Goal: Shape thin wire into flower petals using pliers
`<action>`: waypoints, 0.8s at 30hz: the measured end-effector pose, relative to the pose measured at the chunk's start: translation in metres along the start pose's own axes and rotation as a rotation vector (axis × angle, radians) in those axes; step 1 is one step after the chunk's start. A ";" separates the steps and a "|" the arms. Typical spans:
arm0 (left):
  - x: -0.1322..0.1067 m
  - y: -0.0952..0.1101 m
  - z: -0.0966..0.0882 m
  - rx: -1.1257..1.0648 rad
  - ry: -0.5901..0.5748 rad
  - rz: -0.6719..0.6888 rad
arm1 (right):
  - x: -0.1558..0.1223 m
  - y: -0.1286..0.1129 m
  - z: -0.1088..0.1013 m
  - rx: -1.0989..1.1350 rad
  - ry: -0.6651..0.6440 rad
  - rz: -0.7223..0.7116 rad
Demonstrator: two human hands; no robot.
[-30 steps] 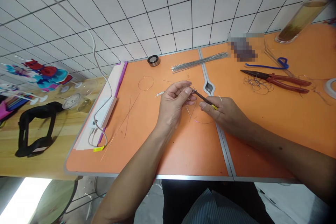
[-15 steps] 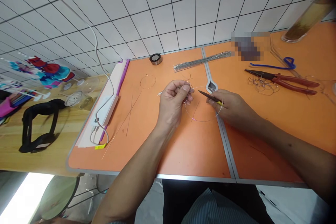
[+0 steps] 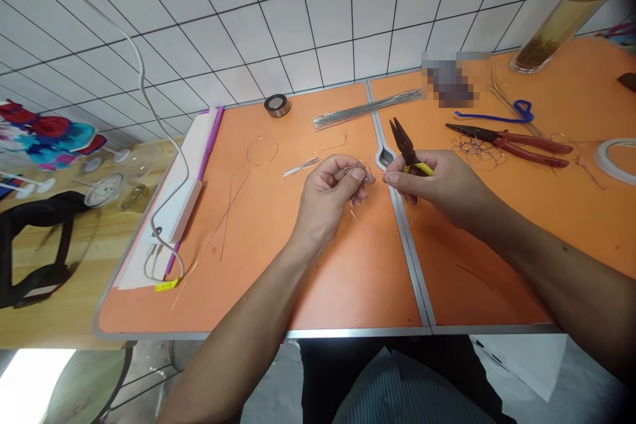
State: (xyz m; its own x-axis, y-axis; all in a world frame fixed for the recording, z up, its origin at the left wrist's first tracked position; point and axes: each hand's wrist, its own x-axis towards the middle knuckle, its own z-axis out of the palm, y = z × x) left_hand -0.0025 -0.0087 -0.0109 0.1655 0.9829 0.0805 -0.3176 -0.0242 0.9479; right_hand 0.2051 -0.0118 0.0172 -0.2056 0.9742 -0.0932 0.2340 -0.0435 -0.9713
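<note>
My left hand [image 3: 332, 192] is closed in a pinch on a thin wire piece [image 3: 358, 175] held just above the orange table [image 3: 308, 265]. My right hand [image 3: 437, 185] grips small yellow-handled pliers [image 3: 406, 146], whose dark jaws point up and away. Its thumb and forefinger also pinch toward the wire's free end, close to the left fingertips. A loop of the wire hangs below my left fingers.
Red-handled pliers [image 3: 517, 143] and a tangle of wire [image 3: 472, 149] lie at the right. A bundle of straight wires [image 3: 362, 109], a tape roll [image 3: 277, 105], a wire ring [image 3: 262, 150] and loose wires [image 3: 223, 212] lie on the table. A white box [image 3: 183, 195] lines the left edge.
The pliers' jaws have swung from pointing at the wire to pointing up and away. My right fingers have closed in on the wire end beside my left hand.
</note>
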 end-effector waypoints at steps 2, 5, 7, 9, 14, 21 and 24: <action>0.000 0.000 0.000 0.015 -0.002 0.004 | -0.002 -0.004 0.001 -0.042 0.050 0.010; -0.001 0.000 0.001 0.038 0.000 0.008 | -0.003 -0.009 0.002 -0.092 0.086 -0.008; -0.002 0.001 0.002 0.041 0.001 0.000 | -0.004 -0.010 0.002 -0.118 0.095 -0.018; -0.002 0.001 0.003 0.045 0.007 -0.008 | -0.004 -0.010 0.001 -0.122 0.092 -0.021; -0.003 0.001 0.005 0.118 0.069 0.013 | -0.004 -0.006 0.002 -0.132 0.068 -0.038; -0.003 -0.002 0.009 0.151 0.160 0.046 | -0.007 -0.006 0.008 -0.112 0.064 -0.038; -0.003 -0.003 0.009 0.162 0.190 0.051 | -0.009 -0.007 0.012 -0.141 0.068 -0.077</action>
State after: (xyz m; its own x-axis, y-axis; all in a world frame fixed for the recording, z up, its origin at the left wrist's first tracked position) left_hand 0.0063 -0.0135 -0.0112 -0.0297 0.9960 0.0844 -0.1649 -0.0882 0.9824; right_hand 0.1942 -0.0232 0.0222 -0.1640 0.9865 0.0004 0.3519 0.0588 -0.9342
